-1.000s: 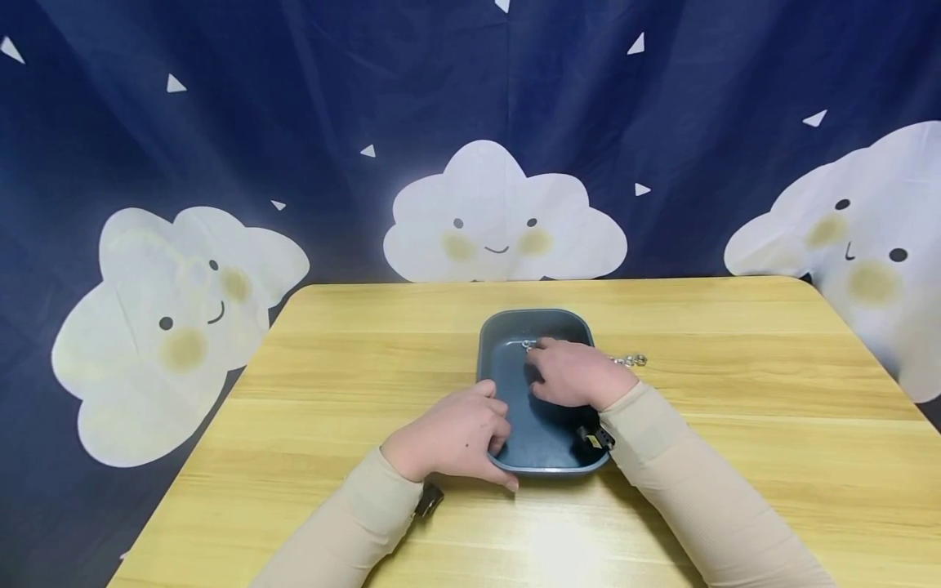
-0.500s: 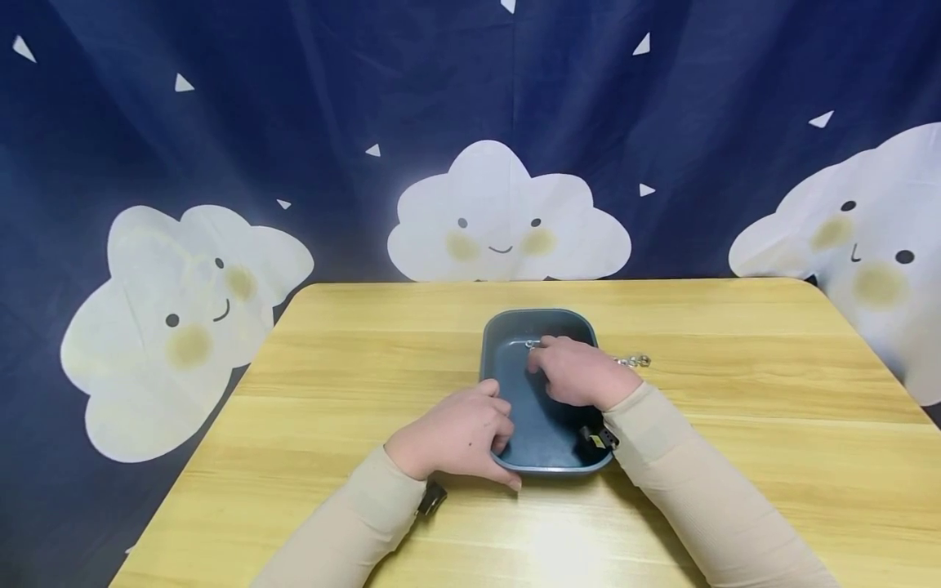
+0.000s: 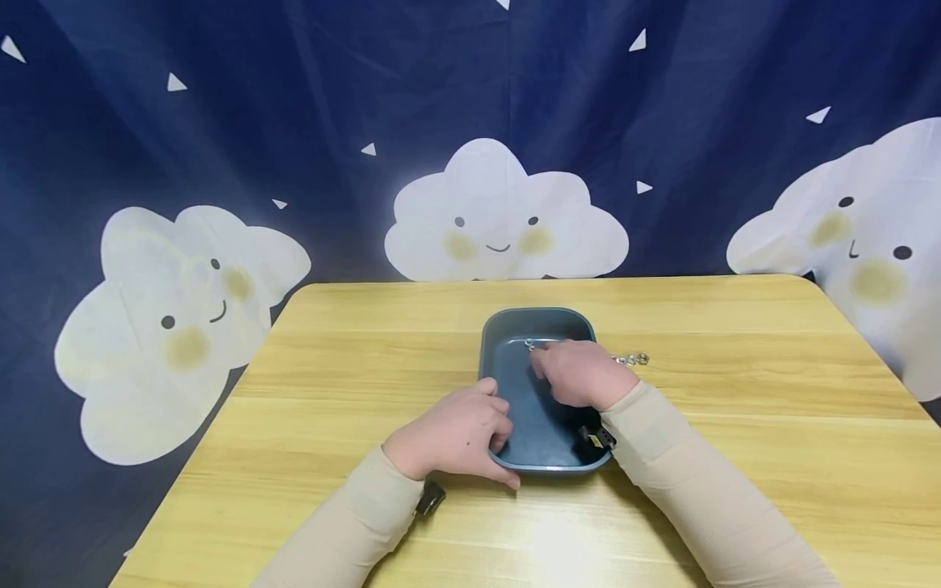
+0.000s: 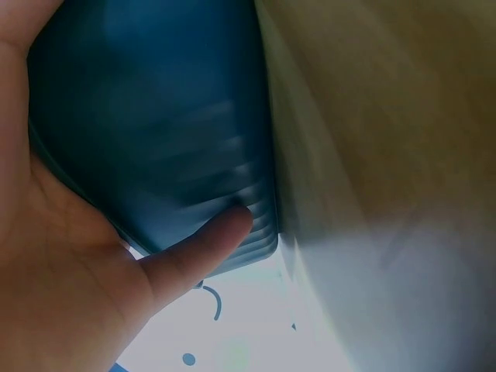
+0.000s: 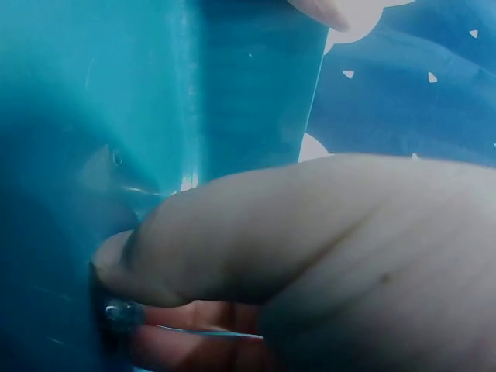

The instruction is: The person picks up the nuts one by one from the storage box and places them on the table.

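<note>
My left hand (image 3: 459,431) grips the near left corner of a dark blue-grey tray (image 3: 540,470); in the left wrist view the thumb (image 4: 221,236) lies along the tray's ribbed outer wall. My right hand (image 3: 584,374) reaches inside the tray by its right wall, fingers pointing down and left. A small shiny metal nut (image 5: 122,311) sits between the right thumb (image 5: 143,263) and the fingers in the right wrist view, seemingly pinched; the hand hides part of it. Just beyond those fingertips, small metal nuts (image 3: 529,344) lie on the tray floor.
Several metal nuts (image 3: 632,359) lie in a row on the wooden table (image 3: 735,392), right of the tray and partly behind the right hand. A dark blue curtain (image 3: 441,82) with smiling clouds hangs behind the table's far edge.
The right fingers have shifted slightly and drawn in a little inside the tray. The left hand keeps its hold and the tray stays in place.
</note>
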### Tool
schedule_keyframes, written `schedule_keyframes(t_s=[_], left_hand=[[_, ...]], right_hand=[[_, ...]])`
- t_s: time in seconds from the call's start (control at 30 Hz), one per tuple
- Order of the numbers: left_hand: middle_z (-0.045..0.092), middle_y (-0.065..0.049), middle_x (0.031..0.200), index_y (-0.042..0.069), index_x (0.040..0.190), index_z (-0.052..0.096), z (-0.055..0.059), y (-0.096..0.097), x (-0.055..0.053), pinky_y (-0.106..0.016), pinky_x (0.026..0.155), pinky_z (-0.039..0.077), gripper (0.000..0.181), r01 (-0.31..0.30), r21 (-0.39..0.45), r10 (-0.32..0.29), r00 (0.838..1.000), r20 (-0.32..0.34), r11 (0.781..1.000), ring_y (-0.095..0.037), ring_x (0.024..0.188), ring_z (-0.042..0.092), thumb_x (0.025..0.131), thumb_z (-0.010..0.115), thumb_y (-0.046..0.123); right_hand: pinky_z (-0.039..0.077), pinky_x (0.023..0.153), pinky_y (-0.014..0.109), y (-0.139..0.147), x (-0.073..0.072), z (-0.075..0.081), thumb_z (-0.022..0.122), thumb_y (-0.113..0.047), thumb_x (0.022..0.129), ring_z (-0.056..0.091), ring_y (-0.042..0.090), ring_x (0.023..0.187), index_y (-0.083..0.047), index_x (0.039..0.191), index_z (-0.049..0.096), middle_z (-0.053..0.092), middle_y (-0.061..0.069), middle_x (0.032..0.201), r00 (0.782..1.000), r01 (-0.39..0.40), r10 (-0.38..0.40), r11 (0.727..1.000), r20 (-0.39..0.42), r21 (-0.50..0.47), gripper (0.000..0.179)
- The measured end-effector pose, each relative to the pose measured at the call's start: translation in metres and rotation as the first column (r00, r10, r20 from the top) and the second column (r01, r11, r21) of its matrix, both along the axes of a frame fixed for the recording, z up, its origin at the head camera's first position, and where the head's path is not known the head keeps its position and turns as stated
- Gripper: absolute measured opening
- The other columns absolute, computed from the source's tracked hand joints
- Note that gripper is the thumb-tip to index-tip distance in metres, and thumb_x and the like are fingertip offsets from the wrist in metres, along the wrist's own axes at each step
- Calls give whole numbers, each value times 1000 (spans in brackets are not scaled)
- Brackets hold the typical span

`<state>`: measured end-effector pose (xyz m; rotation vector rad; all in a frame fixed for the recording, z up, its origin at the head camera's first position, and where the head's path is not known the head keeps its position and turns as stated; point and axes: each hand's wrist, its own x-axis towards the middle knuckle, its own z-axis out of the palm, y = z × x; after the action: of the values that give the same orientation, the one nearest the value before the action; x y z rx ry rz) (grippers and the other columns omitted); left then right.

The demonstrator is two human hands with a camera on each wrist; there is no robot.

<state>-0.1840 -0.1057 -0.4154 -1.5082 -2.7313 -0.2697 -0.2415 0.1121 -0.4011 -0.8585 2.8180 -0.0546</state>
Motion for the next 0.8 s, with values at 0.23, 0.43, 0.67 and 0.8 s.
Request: schedule_keyframes(t_s=[0.23,0.43,0.67,0.8], left_hand=[[38,15,64,26,55,45,0,0,0,-23,67,29,58,-8,-7,8,1000,5,1000,-12,73,31,65,84,68],[38,15,64,26,55,44,-1,0,0,-24,67,28,58,-4,-4,4,1000,4,1000,-12,73,31,65,83,68],[38,16,64,26,55,45,-1,0,0,-23,67,28,58,0,3,0,1000,2,1000,-12,73,32,66,83,68],[38,16,64,26,55,45,-1,0,0,-24,67,28,57,5,4,-5,1000,-8,1000,-13,73,32,66,83,68]], right_hand=[[41,57,32,0,0,0,60,-4,91,48,15,59,-19,73,52,51,-4,65,998,-52,53,999,34,-5,25],[42,56,33,0,0,0,62,-6,88,48,14,59,-20,73,53,52,-5,65,997,-63,63,998,35,3,23],[42,57,34,0,1,-1,64,-3,79,47,17,60,-19,77,52,52,-4,67,996,-78,78,997,54,5,20],[42,60,33,-1,0,0,61,4,80,48,18,63,-17,79,53,52,-2,71,991,-79,80,997,105,-14,22]])
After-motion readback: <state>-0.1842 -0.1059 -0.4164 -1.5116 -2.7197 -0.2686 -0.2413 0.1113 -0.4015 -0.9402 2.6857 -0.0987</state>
